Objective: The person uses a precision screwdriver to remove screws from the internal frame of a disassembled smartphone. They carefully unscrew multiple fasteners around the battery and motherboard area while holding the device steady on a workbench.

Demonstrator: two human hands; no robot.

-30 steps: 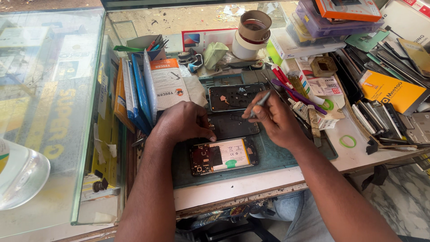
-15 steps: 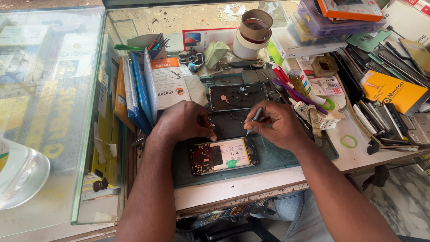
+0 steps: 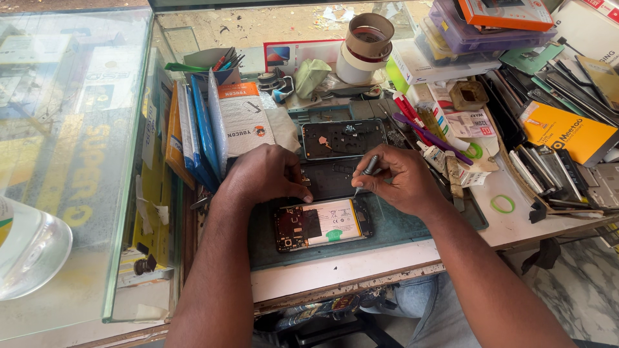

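Note:
An opened phone lies on a dark green mat, its circuit board and white battery showing. My left hand rests above the phone's upper left edge, fingertips touching it. My right hand grips a small grey screwdriver, tip pointing down at the phone's upper right edge. A dark back cover lies between my hands, and a black inner frame lies beyond it.
Stacked tape rolls, a cup of pens, upright booklets, boxes of parts, an orange box and loose tools crowd the bench. A glass counter stands left. A green ring lies right.
My right hand has moved down and left, bringing the screwdriver from over the inner frame down to the opened phone's top edge. My left hand has stayed in place.

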